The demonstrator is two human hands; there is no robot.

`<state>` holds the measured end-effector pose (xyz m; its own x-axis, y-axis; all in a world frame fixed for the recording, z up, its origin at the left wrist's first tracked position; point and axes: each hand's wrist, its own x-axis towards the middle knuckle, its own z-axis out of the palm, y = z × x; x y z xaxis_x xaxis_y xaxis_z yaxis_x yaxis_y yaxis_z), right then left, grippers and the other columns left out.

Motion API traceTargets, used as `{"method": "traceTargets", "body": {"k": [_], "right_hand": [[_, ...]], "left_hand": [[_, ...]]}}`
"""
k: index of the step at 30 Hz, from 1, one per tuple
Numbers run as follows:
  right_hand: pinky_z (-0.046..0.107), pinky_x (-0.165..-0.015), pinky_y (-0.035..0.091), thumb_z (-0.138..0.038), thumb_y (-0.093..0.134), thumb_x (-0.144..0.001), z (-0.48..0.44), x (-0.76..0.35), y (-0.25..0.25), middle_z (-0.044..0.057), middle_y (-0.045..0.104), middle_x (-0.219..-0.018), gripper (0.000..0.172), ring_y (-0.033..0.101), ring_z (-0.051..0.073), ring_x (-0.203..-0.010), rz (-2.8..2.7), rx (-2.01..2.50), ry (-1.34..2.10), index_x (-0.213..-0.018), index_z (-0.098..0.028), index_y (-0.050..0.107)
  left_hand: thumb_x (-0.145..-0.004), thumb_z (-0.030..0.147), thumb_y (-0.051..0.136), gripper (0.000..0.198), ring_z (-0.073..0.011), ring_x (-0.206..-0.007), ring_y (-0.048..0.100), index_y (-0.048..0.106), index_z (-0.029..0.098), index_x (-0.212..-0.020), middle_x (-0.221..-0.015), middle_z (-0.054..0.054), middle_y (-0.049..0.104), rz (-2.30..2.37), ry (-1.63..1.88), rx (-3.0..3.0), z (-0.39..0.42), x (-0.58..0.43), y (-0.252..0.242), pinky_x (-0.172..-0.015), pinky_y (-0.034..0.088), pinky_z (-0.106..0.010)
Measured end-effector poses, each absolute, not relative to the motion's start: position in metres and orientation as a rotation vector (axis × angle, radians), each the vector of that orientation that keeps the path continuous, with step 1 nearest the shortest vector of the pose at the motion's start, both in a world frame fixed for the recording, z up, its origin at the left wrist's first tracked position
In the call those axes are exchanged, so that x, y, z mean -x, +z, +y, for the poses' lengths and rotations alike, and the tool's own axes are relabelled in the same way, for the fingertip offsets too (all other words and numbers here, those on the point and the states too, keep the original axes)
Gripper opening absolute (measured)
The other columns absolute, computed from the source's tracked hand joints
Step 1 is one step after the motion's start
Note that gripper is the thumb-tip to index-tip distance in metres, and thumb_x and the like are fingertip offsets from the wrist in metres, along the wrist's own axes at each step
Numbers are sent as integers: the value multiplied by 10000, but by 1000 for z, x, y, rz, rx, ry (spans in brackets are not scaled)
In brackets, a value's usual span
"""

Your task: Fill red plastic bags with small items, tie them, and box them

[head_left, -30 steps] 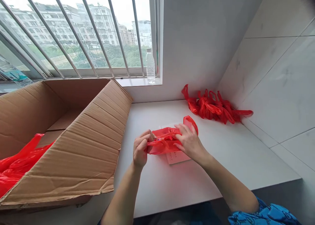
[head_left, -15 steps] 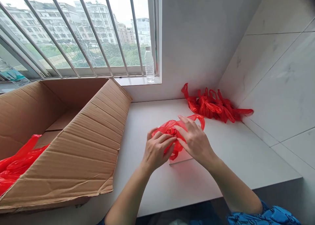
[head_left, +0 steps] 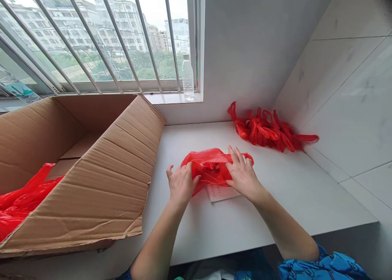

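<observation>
In the middle of the frame, on the white surface [head_left: 245, 227], lies a red bag [head_left: 211, 165], scrunched up on top of a small paper [head_left: 222, 192]. The left hand [head_left: 181, 185] curls its grip over the bag's left edge; I cannot tell if it really pinches it. The right hand [head_left: 243, 176] lies flat on the bag's right side, its grip spread. The bag looks thin, soft, very light and a bit slippery, so it would crumple and slide easily. The loop handle at its right end looks best to hold. More red bags [head_left: 269, 129] lie at the upper right, and a box [head_left: 101, 182] is on the left.
</observation>
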<state>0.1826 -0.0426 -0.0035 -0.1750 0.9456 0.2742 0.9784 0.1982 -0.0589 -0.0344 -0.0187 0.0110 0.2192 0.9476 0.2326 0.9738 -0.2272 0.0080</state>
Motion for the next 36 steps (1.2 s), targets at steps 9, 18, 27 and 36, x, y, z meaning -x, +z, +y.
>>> {"method": "traceTargets", "body": {"k": [9,18,27,36], "right_hand": [[444,-925,487,-254,587,-918,-29,-159,5,133,390,-1559,125,434,316,-1343,-2143,1591,-239,-951,-199,694],[538,-1088,307,-138,630,-853,-27,-169,2,187,228,-1626,457,230,379,-1480,-2051,1832,-324,-1306,-169,572],[571,-1030,375,-133,585,-876,-22,-154,-10,108,384,-1573,150,271,387,-1464,-2233,1739,-281,-804,-187,705],[545,-1025,398,-105,586,-858,-18,-162,-26,121,439,-1534,172,289,386,-1458,-2173,1781,-268,-748,-177,697]], "left_hand": [[-893,473,623,237,-289,-1077,536,768,286,-874,-1167,-116,601,-1683,-518,2310,-18,27,6,-1087,238,-580],[-786,322,748,233,-328,-1309,424,697,237,-997,-1424,-155,464,-1674,-453,2346,-13,26,-4,-1143,232,-586],[-930,318,537,308,-251,-1057,594,602,247,-1223,-1242,-101,612,-1946,-309,2425,-2,19,-20,-749,496,-328],[-1003,267,398,246,-186,-905,632,641,234,-1031,-1090,-52,660,-1968,-522,2425,3,31,-13,-610,424,-259]]}}
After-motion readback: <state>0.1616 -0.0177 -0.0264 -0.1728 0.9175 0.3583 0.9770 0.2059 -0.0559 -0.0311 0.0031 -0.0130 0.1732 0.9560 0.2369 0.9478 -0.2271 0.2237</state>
